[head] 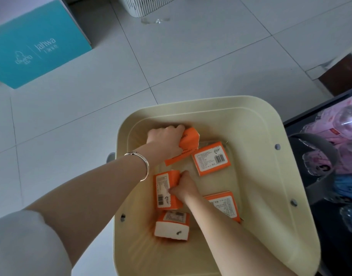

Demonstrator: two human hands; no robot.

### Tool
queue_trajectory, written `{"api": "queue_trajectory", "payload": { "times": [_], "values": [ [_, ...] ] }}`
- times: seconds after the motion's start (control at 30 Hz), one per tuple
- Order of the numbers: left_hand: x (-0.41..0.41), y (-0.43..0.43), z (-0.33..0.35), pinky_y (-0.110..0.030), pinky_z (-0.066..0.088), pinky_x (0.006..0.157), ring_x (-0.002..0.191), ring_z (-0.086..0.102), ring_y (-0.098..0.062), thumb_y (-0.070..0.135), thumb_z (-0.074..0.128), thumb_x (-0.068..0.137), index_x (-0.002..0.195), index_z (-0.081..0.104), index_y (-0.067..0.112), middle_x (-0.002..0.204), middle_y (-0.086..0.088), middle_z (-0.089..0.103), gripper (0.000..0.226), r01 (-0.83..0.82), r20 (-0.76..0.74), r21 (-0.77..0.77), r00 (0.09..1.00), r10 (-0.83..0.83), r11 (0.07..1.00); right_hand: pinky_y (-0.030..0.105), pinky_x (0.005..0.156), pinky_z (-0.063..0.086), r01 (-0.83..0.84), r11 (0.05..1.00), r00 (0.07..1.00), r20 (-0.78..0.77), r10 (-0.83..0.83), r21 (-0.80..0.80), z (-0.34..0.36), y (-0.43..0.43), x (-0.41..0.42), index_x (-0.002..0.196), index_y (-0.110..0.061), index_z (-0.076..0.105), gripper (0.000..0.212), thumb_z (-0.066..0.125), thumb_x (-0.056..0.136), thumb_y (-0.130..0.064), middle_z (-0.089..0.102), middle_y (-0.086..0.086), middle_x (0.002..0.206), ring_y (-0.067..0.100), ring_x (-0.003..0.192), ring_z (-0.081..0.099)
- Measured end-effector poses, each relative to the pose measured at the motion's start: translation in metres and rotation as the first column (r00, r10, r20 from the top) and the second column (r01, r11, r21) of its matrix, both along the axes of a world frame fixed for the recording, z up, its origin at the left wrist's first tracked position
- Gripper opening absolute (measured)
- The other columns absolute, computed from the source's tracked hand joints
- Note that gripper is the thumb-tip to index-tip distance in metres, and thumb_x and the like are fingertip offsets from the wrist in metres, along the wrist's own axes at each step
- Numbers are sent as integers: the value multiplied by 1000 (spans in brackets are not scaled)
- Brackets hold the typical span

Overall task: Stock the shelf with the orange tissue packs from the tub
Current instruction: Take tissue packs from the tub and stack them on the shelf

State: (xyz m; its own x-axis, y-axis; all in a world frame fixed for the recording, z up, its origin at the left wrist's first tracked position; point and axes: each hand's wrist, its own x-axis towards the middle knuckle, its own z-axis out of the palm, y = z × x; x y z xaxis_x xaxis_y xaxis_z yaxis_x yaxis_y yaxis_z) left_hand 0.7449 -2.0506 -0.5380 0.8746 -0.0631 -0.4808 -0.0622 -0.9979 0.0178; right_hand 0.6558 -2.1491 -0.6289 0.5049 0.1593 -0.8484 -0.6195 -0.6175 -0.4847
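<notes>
A cream plastic tub (274, 176) stands on the tiled floor below me, with several orange tissue packs inside. My left hand (165, 139), a silver bangle on its wrist, grips one orange pack (191, 139) at the tub's far wall. My right hand (183, 188) pinches the edge of a second orange pack (164, 189) near the tub's left side. Loose packs lie around them: one label-up (211, 158) at the centre right, one (225, 204) partly under my right forearm, and one (172, 226) on its side near me. The shelf's dark edge (318, 108) shows at right.
A teal carton (35, 48) sits on the floor at the far left. A white slatted basket (147, 5) stands at the top. At right, pink (342, 136) and blue (348, 186) wrapped goods lie behind a grey handle (318, 154).
</notes>
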Motion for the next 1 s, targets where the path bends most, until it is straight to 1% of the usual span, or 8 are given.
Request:
{"api": "queue_trajectory", "payload": {
  "times": [0.17,0.4,0.57,0.63,0.8,0.9,0.93,1.0],
  "values": [
    [-1,1,6,-34,41,67,102,59,-28,34,55,84,122,41,22,111,-2,58,42,6,30,18,1000,-7,1000,40,87,54,-64,997,983,171,72,-52,19,-15,17,148,-30,13,89,70,81,-17,55,6,130,29,112,60],
    [-5,-5,19,-33,39,65,105,59,-28,35,57,84,122,40,22,115,-2,57,43,-4,68,25,998,2,1000,38,90,52,-158,964,949,239,208,-213,46,-68,25,129,-24,51,36,53,93,-21,57,6,128,25,109,60],
    [-14,-16,26,-33,40,65,101,59,-29,30,55,83,115,42,20,110,-3,57,36,-9,68,0,998,9,1000,44,87,55,168,983,981,112,-159,-77,69,-82,24,123,-18,57,31,36,100,-16,57,10,119,29,109,58],
    [-18,-21,28,-32,39,64,101,60,-29,29,55,83,113,43,19,109,-3,57,33,-3,70,-10,998,4,1000,40,89,53,202,977,974,116,-194,-64,73,-89,25,125,-20,57,36,34,99,-9,56,7,120,28,111,58],
    [-23,-28,34,-31,38,62,97,60,-28,27,53,84,112,44,20,104,-2,59,31,19,72,-17,997,-18,1000,32,85,51,-80,940,917,344,200,-332,77,-108,28,128,-25,53,47,40,91,0,60,4,121,24,106,59],
    [-20,-27,46,-30,36,61,96,60,-27,25,53,83,109,45,22,104,1,59,28,18,83,-24,996,-16,1000,38,77,50,-73,862,846,426,320,-502,91,-106,34,108,-29,59,25,45,87,-33,63,4,101,28,96,61],
    [-19,-28,51,-31,36,62,96,60,-27,25,53,83,109,45,22,105,1,58,28,16,94,-30,995,-13,999,41,79,49,-65,816,800,458,387,-575,95,-106,37,98,-27,60,30,46,81,-47,63,5,97,31,97,61],
    [-18,-29,64,-32,37,64,100,60,-27,25,53,83,112,44,22,107,0,57,30,18,129,-36,992,-13,999,40,88,45,-71,754,775,439,454,-654,117,-105,40,101,-26,61,33,53,81,-51,57,6,110,30,110,52]
  ]
}}
